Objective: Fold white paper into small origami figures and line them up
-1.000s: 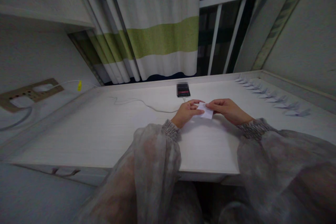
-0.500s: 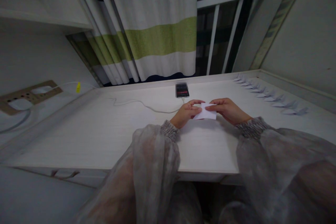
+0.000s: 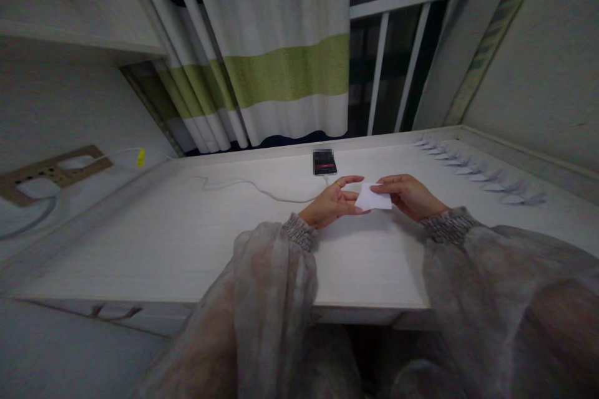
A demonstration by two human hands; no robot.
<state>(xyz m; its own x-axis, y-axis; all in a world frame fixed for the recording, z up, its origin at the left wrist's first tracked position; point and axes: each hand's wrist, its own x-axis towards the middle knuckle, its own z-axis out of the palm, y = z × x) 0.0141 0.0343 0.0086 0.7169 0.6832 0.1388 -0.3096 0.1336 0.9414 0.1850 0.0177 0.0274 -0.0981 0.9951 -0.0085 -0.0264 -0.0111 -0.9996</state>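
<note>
A small white piece of paper [image 3: 374, 198] is held just above the white desk [image 3: 187, 243], a little past its middle. My left hand [image 3: 333, 201] pinches the paper's left edge with thumb and fingers; a ring shows on one finger. My right hand [image 3: 409, 194] grips the paper's right side, fingers curled over its top. Both arms wear sheer grey sleeves with gathered cuffs.
A phone [image 3: 324, 162] lies beyond my hands, with a white cable [image 3: 243, 185] running left toward a wall socket panel [image 3: 51, 171]. Several folded paper shapes [image 3: 472, 169] line the desk's right side. A striped curtain [image 3: 276, 75] and window bars stand behind.
The paper has turned and shifted slightly right between my hands. My left fingers have moved from lying over it to pinching its left edge.
</note>
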